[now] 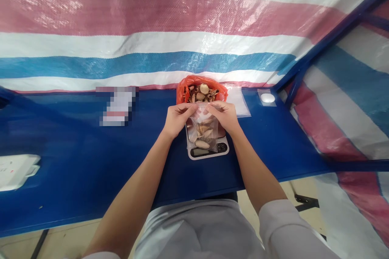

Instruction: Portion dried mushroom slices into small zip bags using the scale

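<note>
A clear zip bag hangs from my two hands over a small white kitchen scale. Inside the bag lie several pale brown dried pieces, their exact kind unclear. My left hand pinches the top edge at the left between thumb and fingers. On the other side my right hand pinches the same edge, the two thumbs close together. The bag covers much of the scale's platform; its display and buttons show below. Just behind my hands stands an open red plastic bag filled with similar dried pieces.
Flat clear bags lie right of the red bag. A white round item in a small clear bag is farther right. A blurred-out item and a white power strip sit left on the blue table. Striped sheeting hangs behind.
</note>
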{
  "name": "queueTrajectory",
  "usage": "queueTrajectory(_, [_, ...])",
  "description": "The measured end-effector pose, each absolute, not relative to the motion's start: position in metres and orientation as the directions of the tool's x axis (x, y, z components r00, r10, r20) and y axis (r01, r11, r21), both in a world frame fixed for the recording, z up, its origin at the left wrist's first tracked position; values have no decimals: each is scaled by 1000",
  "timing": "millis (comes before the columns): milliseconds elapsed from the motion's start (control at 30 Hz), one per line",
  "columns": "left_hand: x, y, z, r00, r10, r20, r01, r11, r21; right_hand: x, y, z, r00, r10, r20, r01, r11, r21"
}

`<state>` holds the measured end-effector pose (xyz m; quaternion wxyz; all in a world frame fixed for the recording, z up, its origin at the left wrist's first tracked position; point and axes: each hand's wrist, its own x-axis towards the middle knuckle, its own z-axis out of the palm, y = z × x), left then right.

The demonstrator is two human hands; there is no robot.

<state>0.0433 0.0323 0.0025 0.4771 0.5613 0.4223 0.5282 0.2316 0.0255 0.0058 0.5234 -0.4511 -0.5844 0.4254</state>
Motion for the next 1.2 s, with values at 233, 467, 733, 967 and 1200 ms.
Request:
queueTrajectory(233, [41,33,3,43,982,183,-82,-179,980,235,28,12,15,988,155,-10,155,-988])
queueTrajectory(467, [37,31,10,71,972,225,-66,-221,973,228,28,15,15,990,139,-39,140,-989])
queueTrajectory(733, [4,38,22,-21,967,256,-38,-256,966,210,46,39,-185,968,170,69,185,-980])
queueTrajectory(967, [-41,46,33,-27,967,252,55,-250,967,169,76,60,-409,871,272,360,428,-829])
queueTrajectory(1200, [-74,51,22,-241,883,402,370,-299,880,125,99,67,-505,820,269,536,542,-648])
